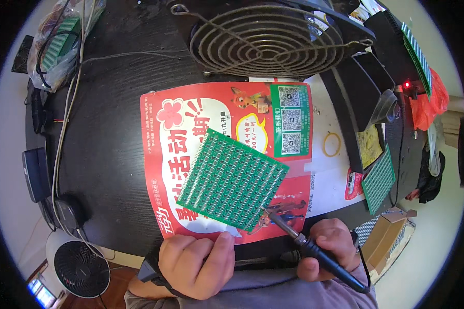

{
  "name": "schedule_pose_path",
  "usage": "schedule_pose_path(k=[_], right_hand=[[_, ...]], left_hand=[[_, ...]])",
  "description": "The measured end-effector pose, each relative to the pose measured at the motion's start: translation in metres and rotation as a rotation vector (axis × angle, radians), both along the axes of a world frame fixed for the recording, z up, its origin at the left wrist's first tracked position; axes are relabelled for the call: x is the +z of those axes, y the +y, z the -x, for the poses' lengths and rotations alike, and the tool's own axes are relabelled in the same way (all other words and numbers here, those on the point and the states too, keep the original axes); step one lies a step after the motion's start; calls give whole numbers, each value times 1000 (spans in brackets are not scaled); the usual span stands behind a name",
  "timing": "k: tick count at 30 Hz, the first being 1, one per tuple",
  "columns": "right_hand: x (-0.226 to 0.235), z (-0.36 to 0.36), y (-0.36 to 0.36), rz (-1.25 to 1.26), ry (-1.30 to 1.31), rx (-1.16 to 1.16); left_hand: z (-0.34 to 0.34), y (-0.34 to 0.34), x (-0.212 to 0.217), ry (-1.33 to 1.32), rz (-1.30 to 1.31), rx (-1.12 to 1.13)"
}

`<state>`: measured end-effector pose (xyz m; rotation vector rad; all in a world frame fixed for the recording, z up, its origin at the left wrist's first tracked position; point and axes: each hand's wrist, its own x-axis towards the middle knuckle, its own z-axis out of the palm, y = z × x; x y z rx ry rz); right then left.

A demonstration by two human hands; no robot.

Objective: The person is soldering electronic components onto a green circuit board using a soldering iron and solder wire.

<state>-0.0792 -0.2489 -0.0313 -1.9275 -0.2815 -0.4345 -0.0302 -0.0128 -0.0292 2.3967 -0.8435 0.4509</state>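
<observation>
A green circuit board panel (pixel 233 180) lies at a slant over a red and white printed sheet (pixel 154 129), with rows of small parts across its face. My right hand (pixel 335 247) is closed round the dark handle of a soldering iron (pixel 314 253). The iron's metal tip meets the panel's lower right part, though touching or just above it I cannot tell. Just below the panel's near edge, my left hand (pixel 197 265) has its fingers curled and pressed together. Whatever they may pinch is hidden or too thin to make out.
A fan with a wire guard (pixel 265 44) stands at the far side. To the right are a yellow sponge (pixel 369 147) in a black holder, another green board (pixel 379 180) and a cardboard box (pixel 389 239). Cables (pixel 67 118) and a bagged green board (pixel 61 44) lie left.
</observation>
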Motion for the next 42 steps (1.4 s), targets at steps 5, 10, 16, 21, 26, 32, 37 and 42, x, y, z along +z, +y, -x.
schedule_pose_path(k=[5,10,16,21,26,32,37,42], right_hand=[[6,-12,-7,115,-33,149],[3,-11,-3,113,-96,118],[2,-14,-1,94,-154,102],[3,-14,-1,88,-132,115],[2,-9,-3,68,-100,112],[5,-13,-3,85,-105,143],[3,-12,-5,97,-109,171],[1,-10,-4,77,-115,157]], left_hand=[[1,0,0,1,-18,13],[0,-2,0,1,-7,3],[1,-1,1,-18,0,-6],[0,-2,1,-6,6,-14],[0,-2,1,9,-14,-4],[1,-2,1,14,-13,4],[1,-3,1,12,-16,8],[0,-4,-1,7,-16,7]])
